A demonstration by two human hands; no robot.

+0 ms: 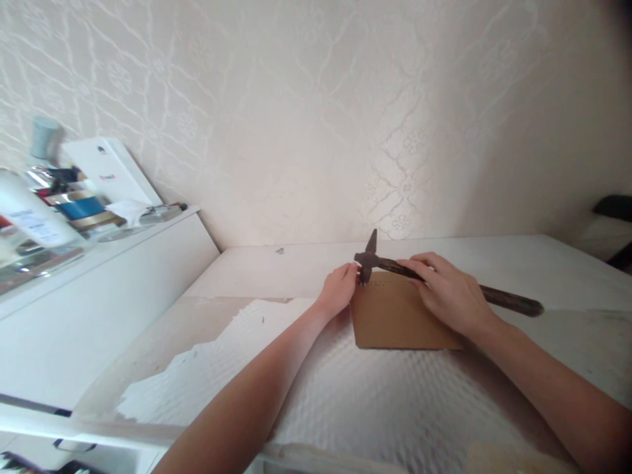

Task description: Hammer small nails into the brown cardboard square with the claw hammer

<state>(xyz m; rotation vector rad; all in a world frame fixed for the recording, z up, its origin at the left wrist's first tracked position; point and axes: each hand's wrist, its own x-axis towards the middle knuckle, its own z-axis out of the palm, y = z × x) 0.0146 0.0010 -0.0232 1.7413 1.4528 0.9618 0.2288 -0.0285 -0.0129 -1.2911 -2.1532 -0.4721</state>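
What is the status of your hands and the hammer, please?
Right hand holds hammer by handle. Left hand at brown board corner, beside hammer head. Nothing in the way.

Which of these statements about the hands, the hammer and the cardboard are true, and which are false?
1. The right hand holds the hammer by its handle, close to the head. True.
2. The left hand is at the upper left corner of the brown cardboard piece. True.
3. The hammer head is raised high above the cardboard. False: it is low, at the cardboard's upper edge, beside the left fingertips.
4. The cardboard lies on a dark green cloth. False: it lies on a white surface.
5. A white bottle is on the shelf at the left. True.
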